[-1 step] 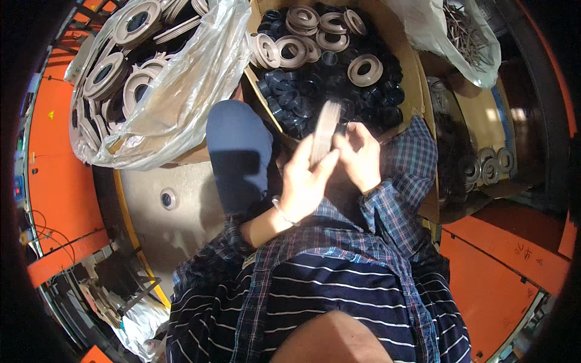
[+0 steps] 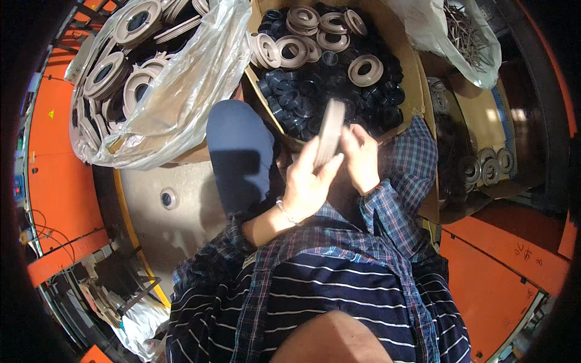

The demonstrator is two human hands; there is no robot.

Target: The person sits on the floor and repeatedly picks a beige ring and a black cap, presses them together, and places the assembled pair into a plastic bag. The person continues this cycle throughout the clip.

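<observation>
My left hand (image 2: 307, 184) grips a beige plastic ring (image 2: 331, 130), held up nearly edge-on and a little blurred. Close against the ring's right side is my right hand (image 2: 362, 158), its fingers bent together; what they hold, if anything, is hidden. Beyond both hands stands a cardboard box (image 2: 419, 91) full of small black plastic cups (image 2: 287, 100). Several more beige rings lie on top of those cups, among them a lone beige ring (image 2: 365, 71) toward the right.
At the left is a plastic-lined bag (image 2: 187, 103) of beige rings with dark centres. One ringed part (image 2: 169, 198) lies on the floor. To the right, metal rings (image 2: 489, 169) sit in another box, below a bag of thin metal pins (image 2: 466, 36). Orange panels (image 2: 63, 151) flank both sides.
The ring in my left hand has shifted slightly right and turned a little. My right fingers have changed their bend, and the dark bit beside them no longer shows.
</observation>
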